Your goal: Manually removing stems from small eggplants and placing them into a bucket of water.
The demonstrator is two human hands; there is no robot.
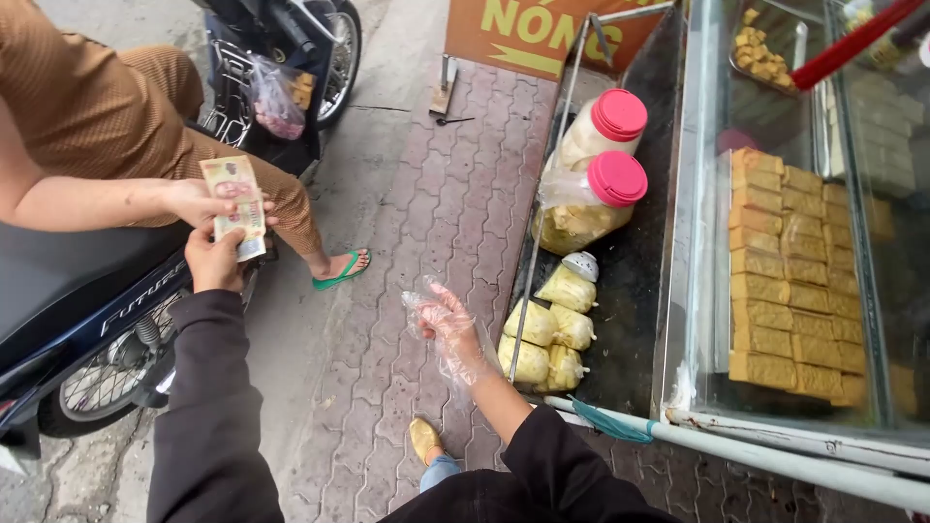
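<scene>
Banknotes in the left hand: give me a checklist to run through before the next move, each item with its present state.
1. Left hand pinches the banknotes at their lower edge: ok.
2. The other person's hand is on the banknotes too: ok.
3. Right hand holds nothing: ok.
4. Thin plastic glove covers the right hand: ok.
5. Number of banknotes: cannot tell.
6. Lids on the pink-capped jars: ok.

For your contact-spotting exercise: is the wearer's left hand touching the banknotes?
Touching. The head view shows the left hand gripping the lower edge of the banknotes, with no gap.
</scene>
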